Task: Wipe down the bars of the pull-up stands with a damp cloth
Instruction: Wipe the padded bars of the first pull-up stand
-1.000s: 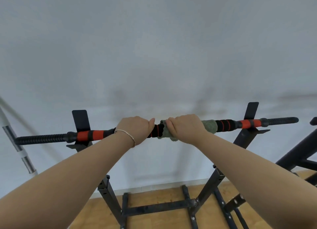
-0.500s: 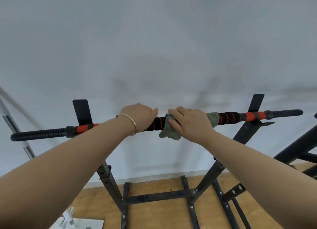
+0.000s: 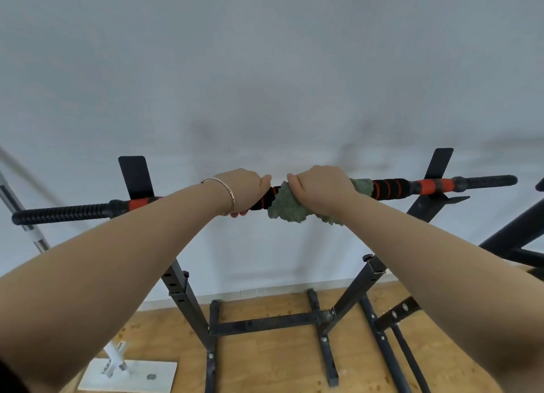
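Observation:
A black bar (image 3: pixel 391 188) with red and black grip sleeves lies across the two cradles of a black stand (image 3: pixel 357 286). My left hand (image 3: pixel 245 188), with a bracelet at the wrist, grips the bar just left of its middle. Right beside it my right hand (image 3: pixel 316 188) grips a green-grey cloth (image 3: pixel 284 207) wrapped round the bar. Loose folds of the cloth hang below the bar, and a bit of it shows past my right wrist.
A pale wall stands close behind the stand. A second black frame (image 3: pixel 518 236) reaches in from the right. A silver pole (image 3: pixel 17 213) on a white base plate (image 3: pixel 129 376) leans at the left. The floor below is wooden.
My right hand has curled tighter round the cloth on the bar. The view has tipped down, so the bar sits a little lower and more floor shows.

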Motion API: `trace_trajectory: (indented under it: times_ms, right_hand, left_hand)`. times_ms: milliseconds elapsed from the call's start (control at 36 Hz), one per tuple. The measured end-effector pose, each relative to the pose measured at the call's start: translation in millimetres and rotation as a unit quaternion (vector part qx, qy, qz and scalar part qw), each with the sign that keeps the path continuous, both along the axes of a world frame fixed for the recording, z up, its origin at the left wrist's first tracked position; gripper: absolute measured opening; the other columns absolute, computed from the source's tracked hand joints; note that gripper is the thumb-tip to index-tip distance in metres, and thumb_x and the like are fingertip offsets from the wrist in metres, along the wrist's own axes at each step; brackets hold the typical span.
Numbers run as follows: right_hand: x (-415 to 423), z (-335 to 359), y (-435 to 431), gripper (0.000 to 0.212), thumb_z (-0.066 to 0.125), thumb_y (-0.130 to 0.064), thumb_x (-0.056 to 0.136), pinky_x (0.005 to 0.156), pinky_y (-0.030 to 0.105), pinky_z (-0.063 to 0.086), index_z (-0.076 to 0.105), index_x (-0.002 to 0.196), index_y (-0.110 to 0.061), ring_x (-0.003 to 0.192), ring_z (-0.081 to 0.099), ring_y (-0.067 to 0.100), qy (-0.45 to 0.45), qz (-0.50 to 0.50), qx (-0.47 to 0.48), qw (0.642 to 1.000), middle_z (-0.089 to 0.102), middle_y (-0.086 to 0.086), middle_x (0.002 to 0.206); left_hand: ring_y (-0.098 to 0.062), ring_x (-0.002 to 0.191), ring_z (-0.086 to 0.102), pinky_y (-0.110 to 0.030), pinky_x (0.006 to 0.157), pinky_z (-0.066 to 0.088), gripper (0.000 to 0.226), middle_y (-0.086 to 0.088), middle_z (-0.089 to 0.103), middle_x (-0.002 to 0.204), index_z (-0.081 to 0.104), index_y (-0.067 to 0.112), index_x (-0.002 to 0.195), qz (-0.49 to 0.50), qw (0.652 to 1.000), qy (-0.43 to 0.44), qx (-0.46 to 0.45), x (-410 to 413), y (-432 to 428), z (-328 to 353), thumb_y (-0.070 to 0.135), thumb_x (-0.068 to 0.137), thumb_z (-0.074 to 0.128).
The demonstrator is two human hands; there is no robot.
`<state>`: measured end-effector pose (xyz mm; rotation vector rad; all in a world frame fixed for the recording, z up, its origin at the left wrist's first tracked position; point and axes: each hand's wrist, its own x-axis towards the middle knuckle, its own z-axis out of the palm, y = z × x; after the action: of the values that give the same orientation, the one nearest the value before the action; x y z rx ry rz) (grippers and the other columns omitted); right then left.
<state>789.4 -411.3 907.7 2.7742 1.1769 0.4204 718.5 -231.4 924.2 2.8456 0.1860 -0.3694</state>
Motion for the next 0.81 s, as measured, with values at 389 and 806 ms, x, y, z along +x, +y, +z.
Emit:
trace_trajectory:
  times_ms: [389, 806]
  right_hand:
    - [-4, 8, -25, 0.067, 0.010, -0.060, 0.099, 0.055, 0.033, 0.036, 0.052, 0.078, -0.013, 0.062, 0.056, 0.024, 0.015, 0.010, 0.001, 1.000, 0.055, -0.001, 0.063]
    - [-1, -7, -31, 0.036, 0.065, -0.021, 0.087, 0.045, 0.021, 0.010, 0.035, 0.068, -0.018, 0.037, 0.024, 0.019, -0.031, 0.006, 0.008, 0.999, 0.036, -0.004, 0.046]
  left_hand:
    - [-0.026, 0.069, 0.047, -0.028, 0.051, 0.033, 0.030, -0.002, 0.043, 0.088, 0.036, 0.016, 0.124, -0.061, 0.946, -0.191, 0.254, -28, -3, -17, 0.015, 0.095, 0.047]
    - [-0.025, 0.056, 0.056, -0.036, 0.068, 0.055, 0.048, -0.008, 0.065, 0.071, 0.051, 0.012, 0.076, -0.024, 0.997, -0.029, 0.074, 5, -31, 7, 0.034, 0.106, 0.020]
